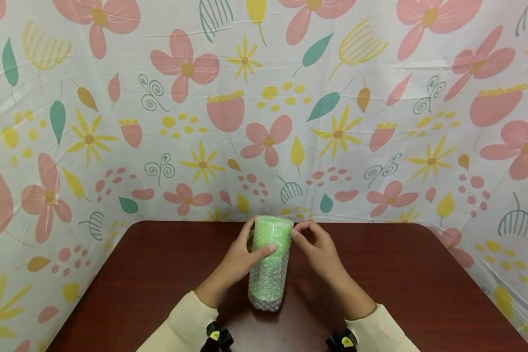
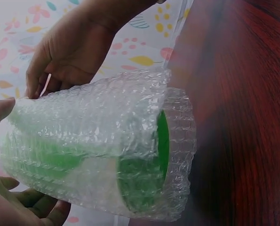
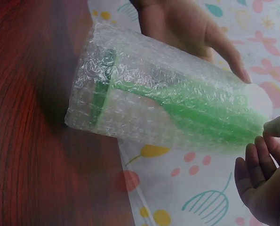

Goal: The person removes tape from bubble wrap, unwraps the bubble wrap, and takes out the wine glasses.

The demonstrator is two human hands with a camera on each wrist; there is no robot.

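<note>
A tall cylindrical object, green with a pale part, stands out through the clear bubble wrap [image 1: 270, 274] rolled around it. My left hand [image 1: 239, 256] grips the wrapped cylinder from the left, thumb across its near side and fingers behind. At the upper right edge, my right hand [image 1: 321, 252] pinches the wrap between thumb and forefinger, the other fingers curled loosely. In the left wrist view a green disc-like end [image 2: 163, 148] sits inside the lower end of the wrap, which extends past it. The right wrist view shows the wrap's edge at my right fingertips [image 3: 271, 127].
A dark reddish-brown wooden table [image 1: 158, 283] lies beneath the hands. Behind it and along both sides hangs a white cloth [image 1: 290, 98] printed with flowers and leaves. Pale sleeves [image 1: 180, 322] cover both forearms, and a dark wrist device [image 1: 220, 337] is on each.
</note>
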